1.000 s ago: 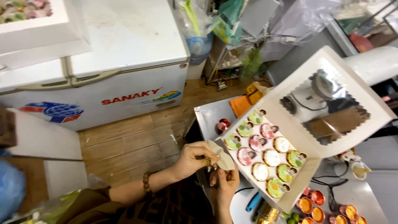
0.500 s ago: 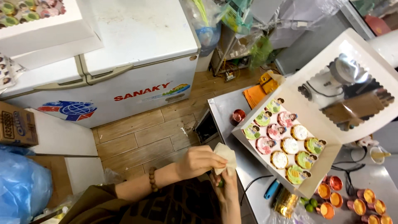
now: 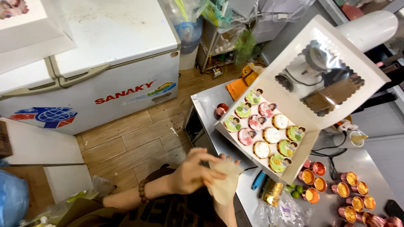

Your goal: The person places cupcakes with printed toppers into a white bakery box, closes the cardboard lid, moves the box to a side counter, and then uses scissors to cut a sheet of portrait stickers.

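Left hand (image 3: pixel 191 172): fingers curled over the near edge of a pale, thin sheet (image 3: pixel 225 183), thumb side up; grip closed on the sheet. A beaded bracelet (image 3: pixel 143 191) sits behind the grip on the wrist.
Right hand (image 3: pixel 229 166): mostly hidden under the sheet; only fingertips show above its top edge. Grip appears closed on the sheet from beneath, though the palm cannot be seen.
Sheet position: between both grips, held in the air at the near edge of the steel desk (image 3: pixel 206 105), not resting on it.
Handling note: judged best worked with light, even pressure from both grips, as the sheet looks limp and likely to crease or tear.
Beyond the grip: open white box (image 3: pixel 294 166) of decorated cupcakes (image 3: pixel 262 149), lid up.
Right of the grip: blue-handled tool (image 3: pixel 257 180), foil cups (image 3: pixel 313 195).
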